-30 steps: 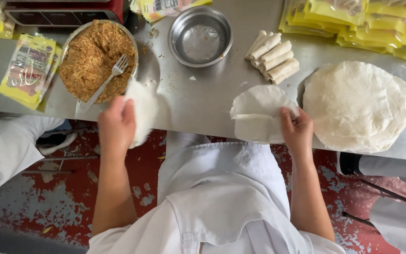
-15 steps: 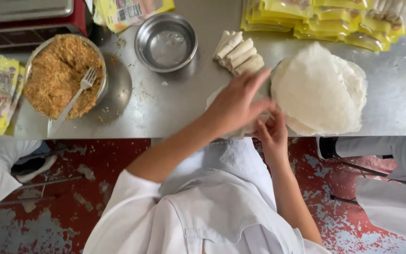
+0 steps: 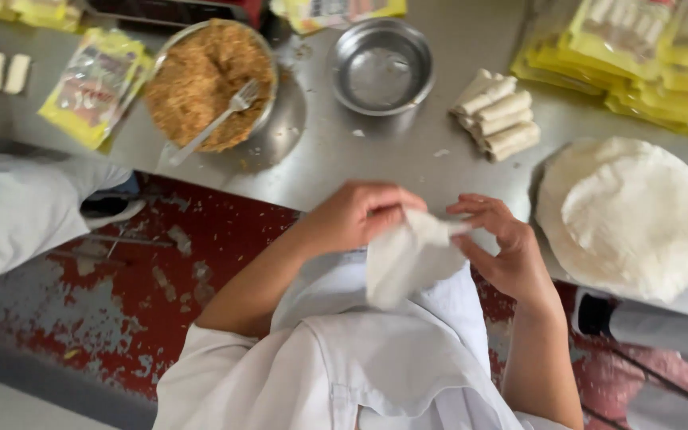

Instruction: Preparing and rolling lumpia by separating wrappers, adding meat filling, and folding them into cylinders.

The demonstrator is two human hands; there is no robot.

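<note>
We hold one thin white wrapper sheet (image 3: 408, 259) off the surface's (image 3: 408, 159) near edge, left hand (image 3: 356, 216) and right hand (image 3: 503, 251) each pinching an edge; peel slowly, grip light, the wrapper stack (image 3: 631, 215) just right

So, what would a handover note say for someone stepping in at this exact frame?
Left hand and right hand both pinch one thin wrapper, held off the table edge.
Wrapper stack lies to the right; filling bowl with fork far left; empty steel bowl at centre.
Done: a small pile of finished rolls.
Left: the held wrapper is unfilled; the stack looks thick.
</note>
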